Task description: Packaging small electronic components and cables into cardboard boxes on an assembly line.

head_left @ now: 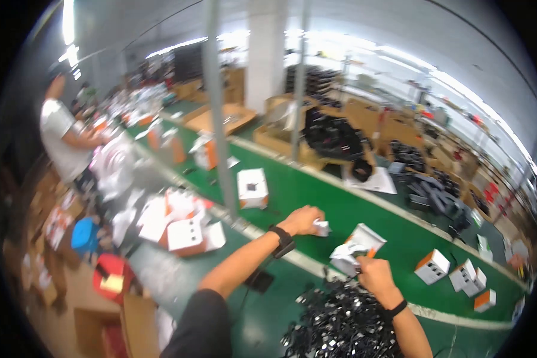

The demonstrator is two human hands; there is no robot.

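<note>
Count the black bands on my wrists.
2: a watch-like band on the wrist behind your left hand, and a thinner band behind your right hand. Both wrists are in view.

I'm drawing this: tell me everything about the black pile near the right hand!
The pile is a loose, tangled heap of many small black pieces with silvery glints, perhaps plastic or metal; blur hides what each is. It lies on the green table, down to the picture's lower edge. The right hand is by its far end, and that arm hides some of its right side; I can't tell if they touch it.
</note>
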